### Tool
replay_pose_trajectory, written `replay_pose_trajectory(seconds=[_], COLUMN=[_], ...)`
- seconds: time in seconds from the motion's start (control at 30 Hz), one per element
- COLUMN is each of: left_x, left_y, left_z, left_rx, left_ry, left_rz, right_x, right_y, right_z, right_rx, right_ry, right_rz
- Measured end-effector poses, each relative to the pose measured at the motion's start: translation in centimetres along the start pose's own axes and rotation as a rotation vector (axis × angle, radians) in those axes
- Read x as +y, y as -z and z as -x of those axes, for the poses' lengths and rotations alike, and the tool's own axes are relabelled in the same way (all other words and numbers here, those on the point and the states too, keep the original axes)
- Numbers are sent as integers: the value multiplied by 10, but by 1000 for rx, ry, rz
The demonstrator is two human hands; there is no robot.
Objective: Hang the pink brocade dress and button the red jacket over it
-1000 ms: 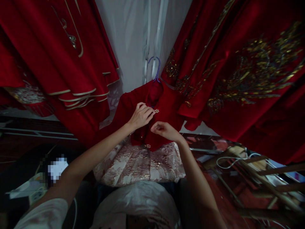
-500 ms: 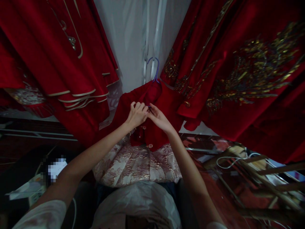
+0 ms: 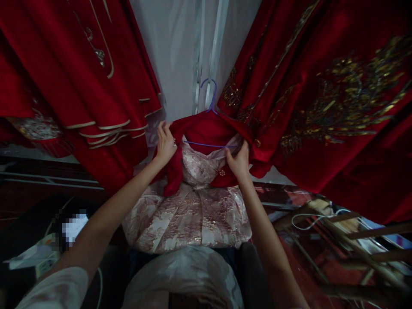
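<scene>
A short red jacket [image 3: 175,169] hangs from a thin purple hanger [image 3: 212,96], over a pale pink brocade dress [image 3: 193,216]. The jacket's front is spread apart, so the dress's bodice [image 3: 201,167] and the hanger's lower bar show between the two sides. My left hand [image 3: 165,143] is closed on the jacket's left front edge near the shoulder, fingers curled over the cloth. On the opposite side my right hand [image 3: 238,161] grips the other front edge, thumb facing inward and its fingers partly hidden by fabric. A beaded flower clasp [image 3: 221,171] sits just below that hand.
Red garments with pale piping [image 3: 106,103] hang at left, and a red gown with gold sequin embroidery [image 3: 341,98] at right. Behind is a pale wall with metal rails [image 3: 209,43]. A wooden frame with a white cable [image 3: 309,219] stands lower right.
My hands were together at the middle of the jacket's front. They have moved apart, left and right, opening the jacket and uncovering the bodice and hanger bar.
</scene>
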State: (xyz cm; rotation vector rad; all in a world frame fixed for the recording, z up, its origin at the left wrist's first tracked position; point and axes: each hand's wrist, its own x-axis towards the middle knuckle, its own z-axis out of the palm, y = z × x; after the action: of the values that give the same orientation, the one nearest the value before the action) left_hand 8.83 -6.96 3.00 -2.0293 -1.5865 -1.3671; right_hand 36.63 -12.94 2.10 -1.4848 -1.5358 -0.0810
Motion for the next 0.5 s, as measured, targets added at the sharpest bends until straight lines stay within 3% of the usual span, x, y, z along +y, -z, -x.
replay_pose_trajectory(seconds=[0.1,0.27,0.4,0.5], left_x=[-19,-34,-35,-32], left_y=[14,24,20,18], left_z=[-22,-51,-51,-39], left_rx=[-121,-202,-417,-527], left_ry=[81,303,634,751], left_rz=[-75,-147,145,341], right_x=[12,25,28,27], right_y=[10,6,1,0], right_z=[-17,-39,-48,-49], right_rx=[2,-54,-99,-178], right_ry=[47,21,-79,-30], right_rz=[32,70,89,42])
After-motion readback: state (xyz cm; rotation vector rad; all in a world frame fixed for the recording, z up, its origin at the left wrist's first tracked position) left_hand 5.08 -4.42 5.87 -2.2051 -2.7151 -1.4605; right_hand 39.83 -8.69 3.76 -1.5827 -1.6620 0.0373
